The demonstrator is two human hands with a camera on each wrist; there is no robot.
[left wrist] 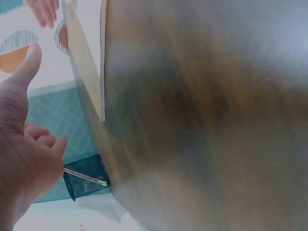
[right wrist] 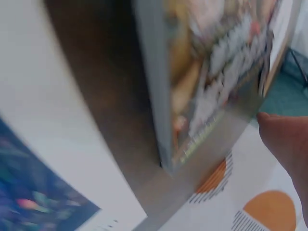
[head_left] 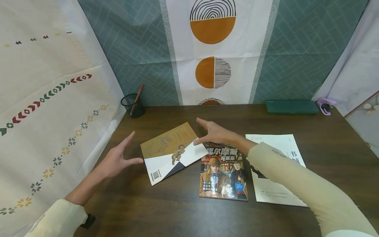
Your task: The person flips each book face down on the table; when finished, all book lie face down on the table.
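Observation:
A book (head_left: 161, 149) with a tan and white back cover lies at an angle on the table, its barcode corner toward me. My left hand (head_left: 115, 162) is spread beside its left edge, holding nothing, thumb pointing at the book. Over its right end my right hand (head_left: 215, 131) hovers with thumb and fingers apart; the thumb overlaps the cover's right corner in the head view. Right of this book lies an illustrated paperback (head_left: 222, 177) with a detective in a checked cap, its top partly hidden by my right hand and wrist. The right wrist view shows that paperback (right wrist: 211, 72) blurred and close.
A pale book (head_left: 275, 191) lies at the right, partly under my right sleeve in view. Toward the back left stands a black mesh pen cup (head_left: 137, 110) holding pencils. A dark green case (head_left: 291, 107) and a small purple object (head_left: 325, 104) sit along the back right edge.

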